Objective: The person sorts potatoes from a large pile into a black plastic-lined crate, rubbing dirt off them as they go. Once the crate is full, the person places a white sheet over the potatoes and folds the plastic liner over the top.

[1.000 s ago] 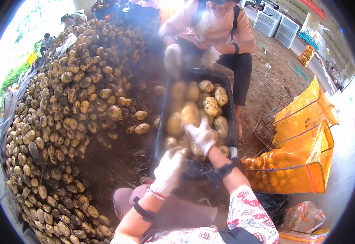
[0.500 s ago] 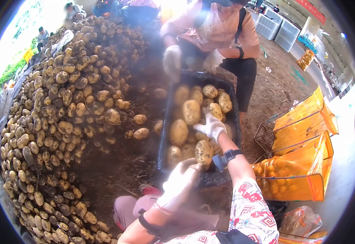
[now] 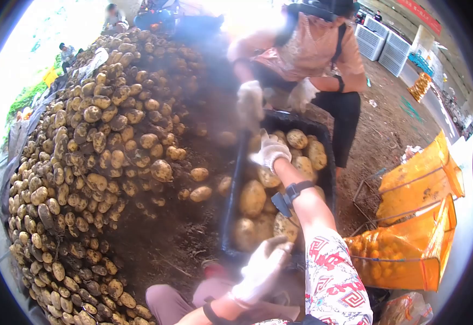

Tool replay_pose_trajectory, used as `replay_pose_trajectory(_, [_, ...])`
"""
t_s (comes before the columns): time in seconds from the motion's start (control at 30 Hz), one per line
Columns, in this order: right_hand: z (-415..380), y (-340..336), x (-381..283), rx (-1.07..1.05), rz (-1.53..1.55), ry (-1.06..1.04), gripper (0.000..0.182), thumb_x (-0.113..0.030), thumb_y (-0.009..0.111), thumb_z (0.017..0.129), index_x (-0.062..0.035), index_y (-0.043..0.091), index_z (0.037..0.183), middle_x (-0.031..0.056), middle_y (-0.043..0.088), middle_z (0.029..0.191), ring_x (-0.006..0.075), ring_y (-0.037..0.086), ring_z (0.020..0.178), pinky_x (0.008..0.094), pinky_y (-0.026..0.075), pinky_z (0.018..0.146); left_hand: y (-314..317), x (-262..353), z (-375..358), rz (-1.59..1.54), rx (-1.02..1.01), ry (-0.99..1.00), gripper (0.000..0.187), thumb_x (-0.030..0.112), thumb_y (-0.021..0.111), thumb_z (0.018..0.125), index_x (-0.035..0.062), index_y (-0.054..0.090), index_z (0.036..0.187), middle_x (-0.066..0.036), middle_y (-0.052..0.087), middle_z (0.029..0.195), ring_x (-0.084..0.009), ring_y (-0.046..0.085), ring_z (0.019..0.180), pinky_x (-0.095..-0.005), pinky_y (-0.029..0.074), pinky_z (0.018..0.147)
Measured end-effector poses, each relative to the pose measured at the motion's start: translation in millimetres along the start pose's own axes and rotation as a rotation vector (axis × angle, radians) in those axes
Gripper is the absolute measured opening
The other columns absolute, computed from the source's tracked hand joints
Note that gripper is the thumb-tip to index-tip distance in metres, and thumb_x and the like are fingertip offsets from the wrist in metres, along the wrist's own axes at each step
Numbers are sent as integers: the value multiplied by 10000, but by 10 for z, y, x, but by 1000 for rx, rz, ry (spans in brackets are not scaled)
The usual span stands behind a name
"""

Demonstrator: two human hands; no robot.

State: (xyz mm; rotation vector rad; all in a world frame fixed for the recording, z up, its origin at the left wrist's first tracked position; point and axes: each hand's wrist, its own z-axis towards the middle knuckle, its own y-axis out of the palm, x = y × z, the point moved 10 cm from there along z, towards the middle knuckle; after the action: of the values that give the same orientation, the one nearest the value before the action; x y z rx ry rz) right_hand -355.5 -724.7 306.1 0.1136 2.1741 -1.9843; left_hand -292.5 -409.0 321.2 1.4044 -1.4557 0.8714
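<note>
A black crate lined with dark plastic holds large, dirt-speckled potatoes. My right hand, in a white glove, reaches over its far left part with fingers spread on or just above the potatoes; whether it touches one is hard to tell. At the crate's near edge is my left hand, also gloved, its fingers stretched out beside a speckled potato. I see nothing held in it. Across the crate, a person in white gloves crouches with both hands near the far rim.
A large potato heap fills the left side, with loose potatoes on the soil beside the crate. At right stand orange mesh bags on wire frames, one containing potatoes. White crates are stacked in the back right.
My right hand has moved farther over the crate, toward its far left corner. My left hand stays by the near edge. The whole view has shifted, so the scene sits lower and farther right.
</note>
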Motion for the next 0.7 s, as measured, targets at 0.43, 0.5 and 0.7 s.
replay_pose_trajectory(0.43, [289, -355, 546, 204, 260, 84, 1135, -541, 929, 586, -67, 429, 1489, 295, 581, 1369, 435, 559, 1303, 462, 492, 1084, 72, -83, 228, -229, -94, -175, 445, 200, 621, 1024, -38, 556, 1393, -89, 701, 1132, -101, 642, 950, -257, 531, 843])
replay_pose_trajectory(0.5, [-84, -610, 622, -44, 119, 76, 1197, -503, 903, 611, -54, 339, 1566, 311, 556, 1393, 445, 558, 1301, 452, 485, 1097, 136, -24, 222, 4, -112, 71, 450, 216, 624, 1024, -38, 561, 1390, -104, 710, 1160, -125, 646, 1016, -281, 522, 899])
replay_pose_trajectory(0.7, [-718, -486, 606, -190, -308, -71, 927, -740, 668, 794, 29, 627, 1312, 304, 603, 1332, 412, 560, 1306, 487, 468, 1080, 441, -72, 193, 142, -201, 266, 465, 252, 617, 1022, -44, 577, 1377, -155, 716, 1198, -183, 662, 1073, -317, 519, 956])
